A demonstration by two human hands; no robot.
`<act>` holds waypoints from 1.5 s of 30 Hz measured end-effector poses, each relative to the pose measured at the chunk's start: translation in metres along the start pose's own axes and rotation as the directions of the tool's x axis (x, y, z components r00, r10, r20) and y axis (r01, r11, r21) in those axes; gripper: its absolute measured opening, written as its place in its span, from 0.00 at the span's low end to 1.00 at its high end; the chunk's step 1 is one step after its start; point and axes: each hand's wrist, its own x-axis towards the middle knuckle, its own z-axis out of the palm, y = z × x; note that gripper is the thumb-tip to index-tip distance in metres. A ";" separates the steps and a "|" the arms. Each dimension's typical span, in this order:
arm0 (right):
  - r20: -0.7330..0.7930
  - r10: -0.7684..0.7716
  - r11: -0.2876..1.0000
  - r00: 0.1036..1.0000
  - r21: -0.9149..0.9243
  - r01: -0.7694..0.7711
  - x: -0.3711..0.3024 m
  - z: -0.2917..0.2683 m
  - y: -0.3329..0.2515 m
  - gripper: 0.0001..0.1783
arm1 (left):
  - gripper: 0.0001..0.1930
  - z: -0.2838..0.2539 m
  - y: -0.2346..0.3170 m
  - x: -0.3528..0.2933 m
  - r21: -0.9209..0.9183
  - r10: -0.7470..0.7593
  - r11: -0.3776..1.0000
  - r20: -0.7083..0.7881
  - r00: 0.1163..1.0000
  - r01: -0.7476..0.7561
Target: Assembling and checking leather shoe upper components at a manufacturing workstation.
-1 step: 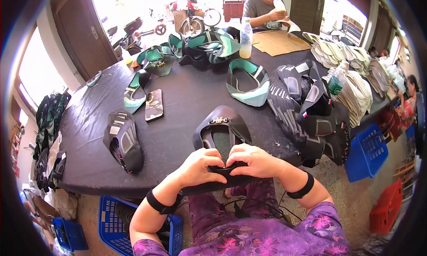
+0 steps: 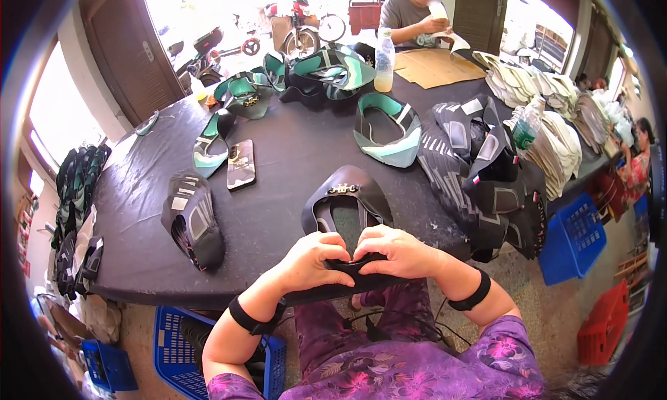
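- A black shoe upper [image 2: 373, 200] sits at the near edge of a dark-covered bench [image 2: 278, 216], its narrow end between a worker's hands.
- The upper lies straight ahead of the grip, its long axis running away from the body, rounded toe farthest; left hand [image 2: 316, 259] and right hand [image 2: 390, 251] are about equally near, meeting at the narrow end.
- Each grip is drawn nearly closed, thumb and bent fingers pinching the edge from its own side; the exact contact is partly hidden.
- Smooth and dark, the upper shows a wide opening and a gold-toned ornament [image 2: 342, 189] across the toe.
- Left of the upper: a grey-striped upper [image 2: 201, 227] and, farther off, a phone [image 2: 242, 167].
- Beyond it and slightly right: a green-lined upper [image 2: 406, 152].
- To its right: a heap of black uppers [image 2: 497, 195].
- Well beyond it, near a bottle [image 2: 384, 59], a co-worker [image 2: 403, 14] handles pale pieces.
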 end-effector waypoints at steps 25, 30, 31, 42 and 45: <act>-0.071 0.062 0.995 0.996 0.088 -0.056 0.000 -0.003 -0.008 0.13 | 0.17 0.003 0.001 0.001 -0.074 -0.021 0.997 -0.093 0.995 0.014; -0.094 0.049 0.996 0.994 0.073 -0.043 0.001 -0.002 -0.008 0.12 | 0.17 0.003 0.000 0.001 -0.082 -0.008 0.997 -0.088 0.996 0.001; -0.095 0.049 0.996 0.994 0.073 -0.043 0.001 -0.002 -0.008 0.12 | 0.17 0.003 0.000 0.001 -0.082 -0.008 0.997 -0.088 0.996 0.000; -0.143 0.067 0.991 0.988 0.124 -0.050 0.000 -0.002 -0.006 0.12 | 0.17 0.001 -0.002 0.005 -0.114 0.025 0.993 -0.094 0.995 -0.036; -0.157 0.063 0.992 0.986 0.121 -0.044 0.000 -0.001 -0.006 0.12 | 0.17 0.002 -0.002 0.005 -0.128 0.029 0.991 -0.104 0.994 -0.042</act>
